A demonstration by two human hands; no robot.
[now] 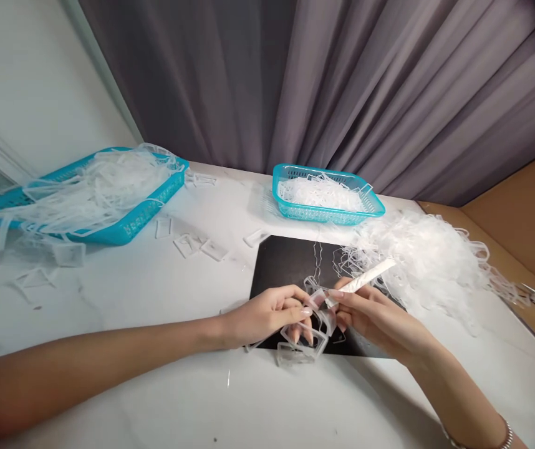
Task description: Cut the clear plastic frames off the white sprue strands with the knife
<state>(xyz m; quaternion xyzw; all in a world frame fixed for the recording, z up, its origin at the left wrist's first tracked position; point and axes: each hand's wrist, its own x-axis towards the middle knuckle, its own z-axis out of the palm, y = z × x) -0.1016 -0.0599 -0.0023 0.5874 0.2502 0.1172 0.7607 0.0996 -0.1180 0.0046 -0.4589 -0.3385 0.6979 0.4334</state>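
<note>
My left hand [267, 315] is closed on a translucent plastic frame [317, 299], pinched between thumb and fingers above the black mat [286, 262]. Wrapped round a slim white-handled tool, my right hand [375, 312] meets the frame from the right. The tool's white handle [368, 275] points up and to the right; its working tip is hidden by my fingers. More clear frames [295, 354] hang or lie just below my left fingers. Thin clear strips [318, 259] lie on the mat behind my hands.
At the left, a blue basket [127, 234] overflows with translucent frames. A smaller blue basket [328, 215] at the back holds thin white strips. A big heap of clear trimmings [431, 262] covers the right side. Loose frames [214, 249] lie on the white table [155, 399].
</note>
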